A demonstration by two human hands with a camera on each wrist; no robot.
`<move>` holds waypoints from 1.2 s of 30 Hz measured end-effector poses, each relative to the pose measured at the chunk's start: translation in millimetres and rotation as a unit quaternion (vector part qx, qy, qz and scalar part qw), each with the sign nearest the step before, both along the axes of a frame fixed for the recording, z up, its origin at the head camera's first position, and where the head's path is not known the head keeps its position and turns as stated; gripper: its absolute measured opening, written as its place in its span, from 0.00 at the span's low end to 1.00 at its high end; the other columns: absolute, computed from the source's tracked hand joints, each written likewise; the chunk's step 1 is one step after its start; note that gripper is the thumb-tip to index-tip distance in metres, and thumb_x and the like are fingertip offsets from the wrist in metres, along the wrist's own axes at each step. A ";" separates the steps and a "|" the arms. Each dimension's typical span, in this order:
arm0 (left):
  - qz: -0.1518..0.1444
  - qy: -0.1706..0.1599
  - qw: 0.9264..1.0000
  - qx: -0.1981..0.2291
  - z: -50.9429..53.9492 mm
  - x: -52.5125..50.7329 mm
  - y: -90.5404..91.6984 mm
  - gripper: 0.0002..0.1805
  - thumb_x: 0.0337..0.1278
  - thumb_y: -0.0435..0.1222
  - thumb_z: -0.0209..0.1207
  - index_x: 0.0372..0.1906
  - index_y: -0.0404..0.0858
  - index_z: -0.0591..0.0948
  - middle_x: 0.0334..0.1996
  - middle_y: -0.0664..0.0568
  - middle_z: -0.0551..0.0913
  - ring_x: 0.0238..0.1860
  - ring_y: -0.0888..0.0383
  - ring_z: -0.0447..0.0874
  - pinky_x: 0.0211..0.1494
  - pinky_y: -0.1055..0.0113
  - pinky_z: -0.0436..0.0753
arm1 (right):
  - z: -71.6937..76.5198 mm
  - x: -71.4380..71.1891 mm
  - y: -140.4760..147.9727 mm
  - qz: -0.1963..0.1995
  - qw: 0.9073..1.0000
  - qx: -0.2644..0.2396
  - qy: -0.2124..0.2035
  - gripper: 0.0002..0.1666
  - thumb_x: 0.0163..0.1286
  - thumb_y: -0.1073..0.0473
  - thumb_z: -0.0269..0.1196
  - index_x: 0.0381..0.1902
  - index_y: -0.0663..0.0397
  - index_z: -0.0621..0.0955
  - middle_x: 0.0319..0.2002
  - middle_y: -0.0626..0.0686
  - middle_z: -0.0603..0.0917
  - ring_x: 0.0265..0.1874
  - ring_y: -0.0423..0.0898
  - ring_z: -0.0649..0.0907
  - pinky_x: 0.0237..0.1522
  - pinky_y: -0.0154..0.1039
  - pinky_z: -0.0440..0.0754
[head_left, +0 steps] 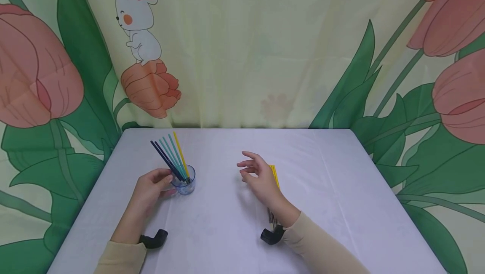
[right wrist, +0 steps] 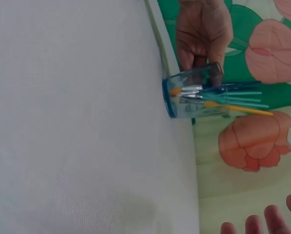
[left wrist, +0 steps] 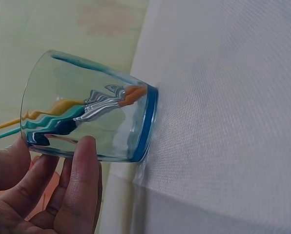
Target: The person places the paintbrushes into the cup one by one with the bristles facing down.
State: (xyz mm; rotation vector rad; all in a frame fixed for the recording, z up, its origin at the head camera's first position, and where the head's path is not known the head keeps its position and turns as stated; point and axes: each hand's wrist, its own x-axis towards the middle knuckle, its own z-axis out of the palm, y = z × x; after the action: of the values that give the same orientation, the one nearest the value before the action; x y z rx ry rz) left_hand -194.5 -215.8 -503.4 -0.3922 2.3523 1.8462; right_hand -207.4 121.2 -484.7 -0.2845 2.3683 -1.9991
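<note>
My left hand (head_left: 151,187) grips the near-left side of a clear glass cup (left wrist: 106,136) with a blue base, thumb at the rim. The cup stands upright on the table. Paintbrushes (right wrist: 240,97) with dark blue, teal and yellow handles lean in it, bristles down; orange bristles show through the glass. To the right, my right hand (head_left: 261,179) hovers over the table with fingers spread and nothing held. Beneath it lie yellow-handled paintbrushes (head_left: 274,174), partly hidden by the hand and wrist; their metal ends show near the sleeve.
A white cloth (head_left: 219,232) covers the table. Behind it hangs a curtain (head_left: 235,55) printed with tulips and a rabbit. A black wrist mount (head_left: 154,239) sits at the left wrist, and another black mount (head_left: 272,235) at the right wrist.
</note>
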 end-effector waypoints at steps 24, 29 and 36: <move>-0.002 -0.004 1.000 -0.005 2.0 2.2 0.1 0.23 0.81 0.39 0.60 0.71 0.33 0.77 0.71 0.35 0.78 0.68 0.41 0.82 0.55 0.63 0.94 | -1.9 20.9 74.6 -0.120 0.984 0.104 -0.085 0.40 0.74 0.67 0.66 0.78 0.34 0.71 0.60 0.59 0.86 0.45 0.55 0.90 0.41 0.41 0.95; -0.002 -0.003 1.000 -0.006 1.5 1.6 0.0 0.22 0.81 0.38 0.59 0.71 0.33 0.77 0.70 0.35 0.78 0.67 0.42 0.82 0.54 0.63 0.94 | -3.2 22.1 85.9 -0.144 0.976 0.133 -0.096 0.41 0.73 0.67 0.66 0.79 0.35 0.70 0.59 0.60 0.86 0.43 0.55 0.90 0.35 0.42 0.95; -0.002 -0.007 1.000 -0.007 0.3 0.9 -0.2 0.23 0.81 0.39 0.60 0.71 0.34 0.78 0.70 0.35 0.79 0.67 0.42 0.82 0.54 0.64 0.94 | -9.0 20.8 98.5 -0.150 0.968 0.167 -0.115 0.43 0.73 0.65 0.67 0.81 0.39 0.68 0.59 0.59 0.85 0.39 0.53 0.88 0.31 0.41 0.94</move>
State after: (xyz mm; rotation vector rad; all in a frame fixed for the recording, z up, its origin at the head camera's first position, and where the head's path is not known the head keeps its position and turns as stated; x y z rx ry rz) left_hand -193.6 -216.0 -503.0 -0.4006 2.3570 1.8214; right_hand -186.5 219.7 -493.7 0.3151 2.6540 -1.5718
